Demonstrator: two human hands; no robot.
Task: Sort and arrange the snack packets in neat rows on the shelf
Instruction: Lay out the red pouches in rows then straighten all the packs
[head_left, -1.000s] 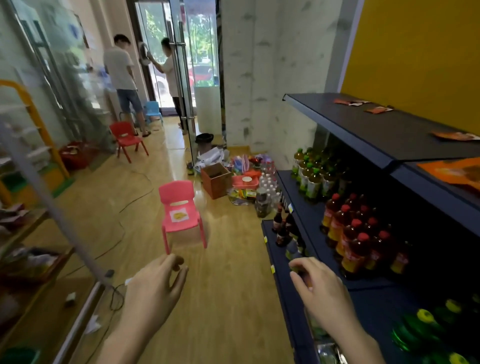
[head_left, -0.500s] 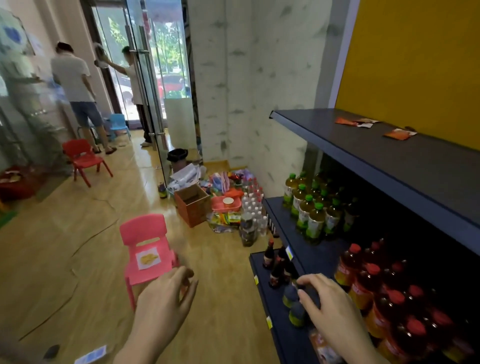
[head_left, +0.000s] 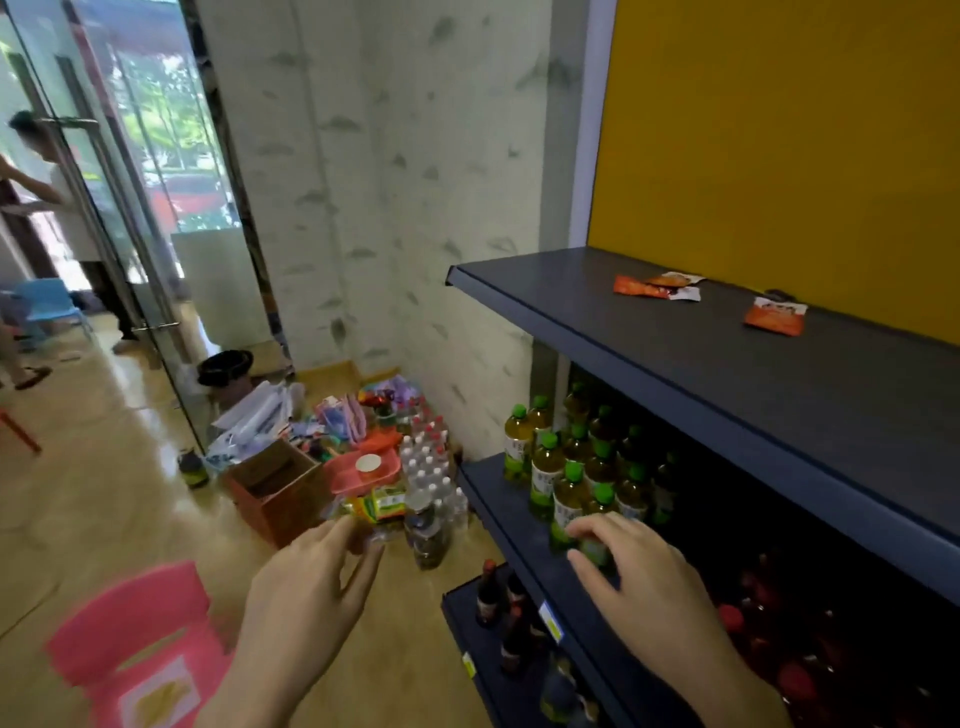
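- On the top shelf (head_left: 727, 395): a few orange snack packets (head_left: 641, 287) lie loose near the yellow back wall (head_left: 779, 130), in two scattered groups, well apart from both hands. No row formed yet.
- Left hand (head_left: 306, 587): low over the floor, fingers relaxed and lightly spread, nothing in it.
- Right hand (head_left: 644, 587): fingers spread and slightly bent, nothing held, in front of the green-capped bottles (head_left: 545, 467) on the middle shelf (head_left: 498, 514). Contact with the nearest bottle cannot be told.
- Risk 1: a careless sweep of the right hand could topple the front bottles, which stand packed close to the shelf edge; one falling may take its neighbours.
- Risk 2: the pink chair (head_left: 135, 649) sits low on the person's left, and a floor pile of goods (head_left: 374, 506) lies ahead. A step taken while looking up could catch on either.
- Risk 3: the packets look light and slick; nudged on the reach up, they may slide away or off the edge.
- Writing: bottle labels, packet print and the yellow shelf-edge tag (head_left: 550, 618) are too blurred to read; no brand identified. The chair-seat sticker shows only a yellow picture.
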